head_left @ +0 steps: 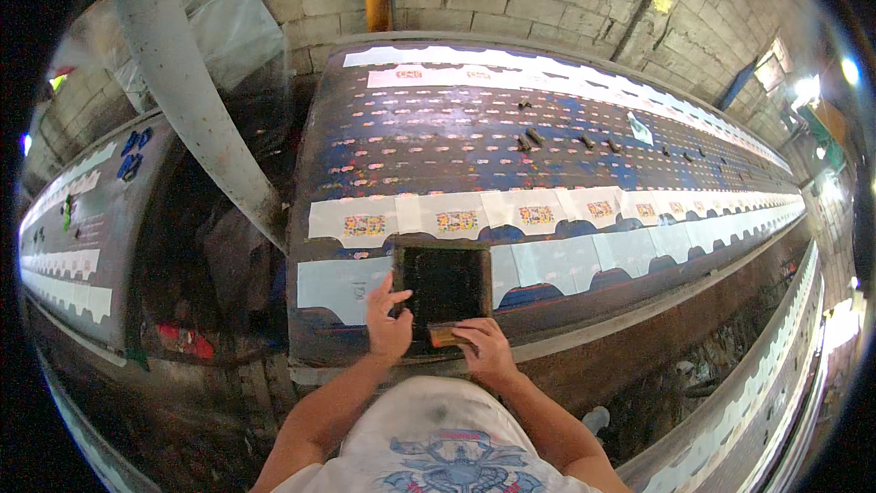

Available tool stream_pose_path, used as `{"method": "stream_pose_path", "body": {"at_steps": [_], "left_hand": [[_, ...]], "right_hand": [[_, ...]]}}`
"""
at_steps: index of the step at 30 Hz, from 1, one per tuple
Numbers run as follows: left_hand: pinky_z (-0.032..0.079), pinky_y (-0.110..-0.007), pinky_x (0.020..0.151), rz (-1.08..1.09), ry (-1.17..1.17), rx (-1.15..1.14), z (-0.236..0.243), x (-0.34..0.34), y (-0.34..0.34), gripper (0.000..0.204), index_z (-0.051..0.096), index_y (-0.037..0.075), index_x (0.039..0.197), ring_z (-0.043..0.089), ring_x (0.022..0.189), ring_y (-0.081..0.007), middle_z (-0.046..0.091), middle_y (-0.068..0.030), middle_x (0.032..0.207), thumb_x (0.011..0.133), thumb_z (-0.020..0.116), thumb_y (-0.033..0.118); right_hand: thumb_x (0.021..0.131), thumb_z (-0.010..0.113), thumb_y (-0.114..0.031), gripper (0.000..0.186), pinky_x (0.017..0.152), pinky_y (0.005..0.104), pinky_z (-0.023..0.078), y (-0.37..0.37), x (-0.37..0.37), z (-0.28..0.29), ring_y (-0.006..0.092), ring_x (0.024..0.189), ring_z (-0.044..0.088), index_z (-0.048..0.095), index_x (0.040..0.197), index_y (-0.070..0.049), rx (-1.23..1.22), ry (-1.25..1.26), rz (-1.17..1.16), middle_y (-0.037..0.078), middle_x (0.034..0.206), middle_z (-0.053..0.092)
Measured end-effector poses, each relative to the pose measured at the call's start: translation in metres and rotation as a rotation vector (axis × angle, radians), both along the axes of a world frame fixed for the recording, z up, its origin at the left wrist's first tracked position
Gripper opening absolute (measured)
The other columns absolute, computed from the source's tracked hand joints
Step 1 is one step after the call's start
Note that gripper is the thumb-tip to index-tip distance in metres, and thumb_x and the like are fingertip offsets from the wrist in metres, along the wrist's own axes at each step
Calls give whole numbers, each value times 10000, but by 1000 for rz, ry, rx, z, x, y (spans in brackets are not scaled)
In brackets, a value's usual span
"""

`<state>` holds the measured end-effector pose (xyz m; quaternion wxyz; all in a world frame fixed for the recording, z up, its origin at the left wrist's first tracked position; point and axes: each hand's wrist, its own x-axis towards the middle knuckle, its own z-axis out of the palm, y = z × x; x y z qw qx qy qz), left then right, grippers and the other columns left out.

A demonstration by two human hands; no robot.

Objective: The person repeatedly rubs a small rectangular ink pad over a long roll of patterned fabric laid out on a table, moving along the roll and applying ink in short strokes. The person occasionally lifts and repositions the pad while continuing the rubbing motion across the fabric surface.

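Observation:
A small printing screen with a dark frame and black mesh lies at the near edge of the long table, over the row of pale blue cut pieces. My left hand is at the screen's left side, fingers stretched and apart, some of them reaching over the frame. In my right hand is a squeegee with a wooden handle, held at the near right part of the screen. What lies under the screen is hidden.
Behind the screen runs a row of white pieces with colourful prints. Small dark blocks sit farther back on the table. A slanting grey post rises at the left, beside another table. A block wall stands behind.

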<state>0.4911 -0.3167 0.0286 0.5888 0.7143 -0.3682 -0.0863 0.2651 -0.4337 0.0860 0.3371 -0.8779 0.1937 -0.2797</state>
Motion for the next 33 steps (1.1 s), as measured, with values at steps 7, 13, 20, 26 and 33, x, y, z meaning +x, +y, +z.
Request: {"method": "stream_pose_path", "body": {"at_steps": [7, 13, 20, 26, 33], "left_hand": [[512, -450, 1161, 45, 171, 51, -13, -56, -55, 610, 739, 44, 1488, 637, 1391, -333, 746, -198, 1465, 890, 745, -73], [534, -414, 1118, 64, 148, 62, -34, -57, -64, 747, 654, 34, 1607, 709, 1216, -256, 807, -123, 1314, 876, 751, -86], [548, -375, 1086, 68, 359, 230, -4, -59, -61, 719, 696, 43, 1563, 727, 1144, -193, 799, -136, 1362, 855, 742, -76], [534, -415, 1167, 104, 185, 128, -53, -54, -52, 656, 747, 33, 1480, 734, 1312, -324, 718, -231, 1554, 828, 741, -40], [485, -507, 1270, 81, 12, 154, -25, -53, -64, 640, 729, -2, 1480, 641, 1476, -436, 683, -266, 1577, 842, 761, 20]], "right_hand": [[865, 808, 69, 412, 1076, 504, 609, -52, -56, -2, 402, 1237, 717, 809, 1250, -80, -24, 48, 27, 145, 1291, 780], [881, 811, 57, 400, 1078, 490, 610, -79, -65, 0, 386, 1249, 720, 808, 1258, -75, -7, 40, 180, 136, 1304, 782], [945, 774, -8, 352, 1093, 500, 574, -87, -62, 19, 378, 1246, 705, 798, 1290, -71, -65, 137, 278, 121, 1313, 774], [925, 727, -23, 454, 1075, 492, 559, -83, -42, 40, 369, 1227, 708, 757, 1376, -57, -350, 315, 477, 147, 1318, 760], [905, 635, 31, 514, 1148, 516, 525, -148, 1, 15, 430, 1315, 668, 765, 1390, -79, -135, 551, 682, 181, 1389, 762]]}}
